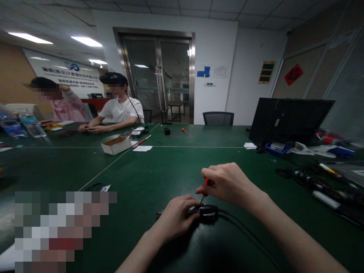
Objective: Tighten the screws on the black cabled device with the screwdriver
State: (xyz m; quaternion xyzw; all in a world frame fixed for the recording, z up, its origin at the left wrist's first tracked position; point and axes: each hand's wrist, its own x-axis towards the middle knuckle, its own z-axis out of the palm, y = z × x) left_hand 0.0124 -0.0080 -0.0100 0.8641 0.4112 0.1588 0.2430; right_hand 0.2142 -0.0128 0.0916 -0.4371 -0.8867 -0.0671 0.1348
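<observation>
Pinching the red driver (209, 182) in the right hand (227, 179), with fingers closed. Gripping the black tool (209, 214) in the left hand (179, 213), close in at 12 o'clock. Leaning, so could slip and poke the left fingers, near the tip at 8 o'clock. Could twist if tugged by the cord (223, 211), trailing towards 4 o'clock. Hard to tell whether in a screw.

"福" on red diamond (294, 74), blurred Chinese lettering on wall board (83, 88)
</observation>
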